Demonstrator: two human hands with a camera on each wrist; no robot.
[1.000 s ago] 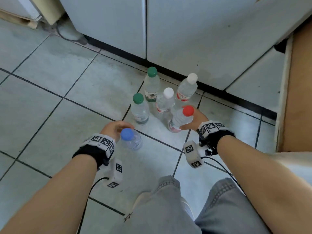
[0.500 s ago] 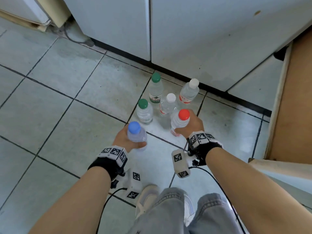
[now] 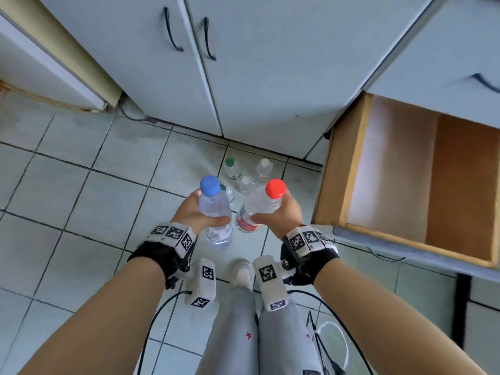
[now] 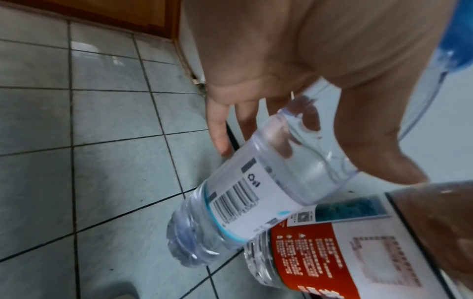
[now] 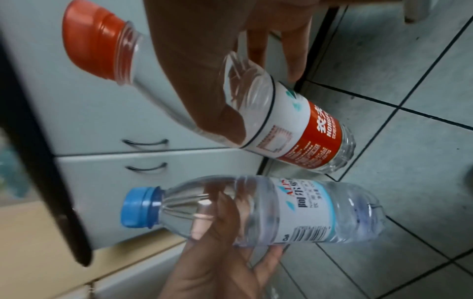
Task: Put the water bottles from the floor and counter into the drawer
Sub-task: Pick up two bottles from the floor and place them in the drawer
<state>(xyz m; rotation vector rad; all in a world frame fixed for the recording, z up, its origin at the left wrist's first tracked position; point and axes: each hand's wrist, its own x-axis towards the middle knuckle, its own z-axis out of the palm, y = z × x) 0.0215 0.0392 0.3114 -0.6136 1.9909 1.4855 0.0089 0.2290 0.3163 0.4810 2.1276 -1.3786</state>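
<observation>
My left hand (image 3: pixel 198 213) grips a clear blue-capped bottle (image 3: pixel 215 212) round its upper body, well above the floor; the same bottle (image 4: pixel 256 194) shows in the left wrist view and again (image 5: pixel 256 210) in the right wrist view. My right hand (image 3: pixel 278 212) grips a red-capped bottle (image 3: pixel 259 205) with a red label (image 5: pixel 307 133). Both bottles are lifted side by side. Below them several bottles stand on the tiles, among them a green-capped one (image 3: pixel 231 167) and a white-capped one (image 3: pixel 263 169). The open wooden drawer (image 3: pixel 346 169) is to the right.
Pale cabinet doors (image 3: pixel 243 77) with dark handles rise behind the bottles on the floor. A white appliance (image 3: pixel 40 69) stands at the left. My legs and a shoe (image 3: pixel 243 274) are below the hands. Cables hang from both wrists. Tiled floor (image 3: pixel 81 212) stretches left.
Both hands have lifted their bottles off the floor and risen high above it. The view has pulled back, and the open drawer has come into sight on the right.
</observation>
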